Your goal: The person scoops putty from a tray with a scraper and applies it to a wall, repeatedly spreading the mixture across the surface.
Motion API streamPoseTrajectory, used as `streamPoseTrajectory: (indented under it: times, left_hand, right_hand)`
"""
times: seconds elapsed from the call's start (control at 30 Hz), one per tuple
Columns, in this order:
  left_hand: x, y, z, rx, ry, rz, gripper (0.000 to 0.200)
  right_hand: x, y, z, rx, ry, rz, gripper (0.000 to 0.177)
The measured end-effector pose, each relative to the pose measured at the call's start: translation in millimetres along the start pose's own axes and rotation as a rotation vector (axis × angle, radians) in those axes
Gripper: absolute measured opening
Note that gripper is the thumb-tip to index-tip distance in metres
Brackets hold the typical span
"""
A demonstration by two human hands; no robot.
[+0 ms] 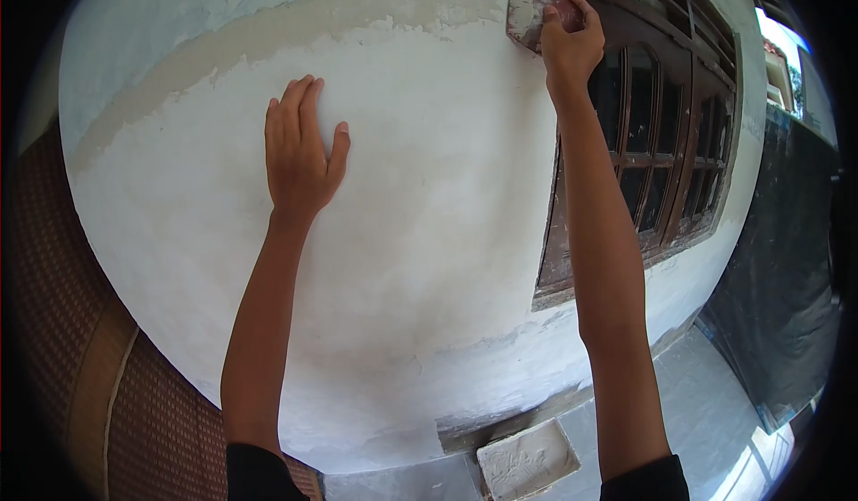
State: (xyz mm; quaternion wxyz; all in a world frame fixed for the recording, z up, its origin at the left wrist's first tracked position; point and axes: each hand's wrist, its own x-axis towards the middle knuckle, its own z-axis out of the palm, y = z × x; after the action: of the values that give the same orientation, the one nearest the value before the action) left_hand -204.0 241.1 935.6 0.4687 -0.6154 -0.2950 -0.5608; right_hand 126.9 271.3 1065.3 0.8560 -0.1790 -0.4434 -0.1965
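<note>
My right hand point(572, 45) is raised high and grips a small flat plastering tool point(527, 16), reddish-brown and smeared with whitish plaster. The tool lies at the wall, close to the upper left edge of the window frame; its exact kind is hard to make out. My left hand point(302, 148) lies flat on the white wall point(420, 188), fingers stretched upward and thumb apart, holding nothing. Across the wall's upper part runs a beige, rough-edged band point(268, 41), with a bluish-white coat above it.
A brown wooden window point(657, 134) with glass panes is at the right. Below, a tray point(529, 458) of pale plaster stands on the grey floor point(411, 483). Woven panels point(161, 412) line the left side; a dark sheet point(773, 269) hangs at the far right.
</note>
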Motion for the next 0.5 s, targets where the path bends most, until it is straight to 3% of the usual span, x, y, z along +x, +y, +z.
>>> streamPoseTrajectory:
  times: [0.07, 0.13, 0.17, 0.27, 0.3, 0.4, 0.43, 0.5]
  left_hand:
    - [-0.3, 0.5, -0.1, -0.009, 0.006, -0.006, 0.054]
    - [-0.5, -1.2, 1.1, 0.002, -0.006, 0.005, 0.055]
    - [-0.6, -0.6, 1.5, 0.0, -0.006, 0.005, 0.055]
    - [-1.4, -1.0, 0.5, 0.01, -0.001, 0.006, 0.055]
    - [-0.7, -0.4, 0.6, -0.006, 0.0, -0.002, 0.054]
    - [-0.9, -0.2, 1.2, -0.029, -0.01, -0.004, 0.054]
    - [-0.9, -0.4, 0.9, -0.027, -0.012, -0.002, 0.054]
    - [-0.6, 0.5, 0.6, -0.024, -0.016, 0.0, 0.054]
  right_hand:
    - [-8.9, -16.8, 1.2, 0.027, 0.009, 0.036, 0.036]
    - [-21.5, -28.3, 1.2, -0.125, -0.217, -0.032, 0.037]
    - [-25.1, -34.3, -1.9, -0.261, -0.235, 0.001, 0.038]
    - [-11.5, -21.4, -11.8, -0.073, -0.103, 0.167, 0.037]
    - [-9.5, -11.9, -9.1, -0.051, -0.063, 0.076, 0.038]
    - [-24.8, -27.5, 2.8, -0.062, -0.197, 0.0, 0.038]
    - [-30.7, -48.6, -1.6, -0.286, -0.306, 0.052, 0.037]
    - [-22.0, -32.3, -5.8, -0.243, -0.217, 0.069, 0.038]
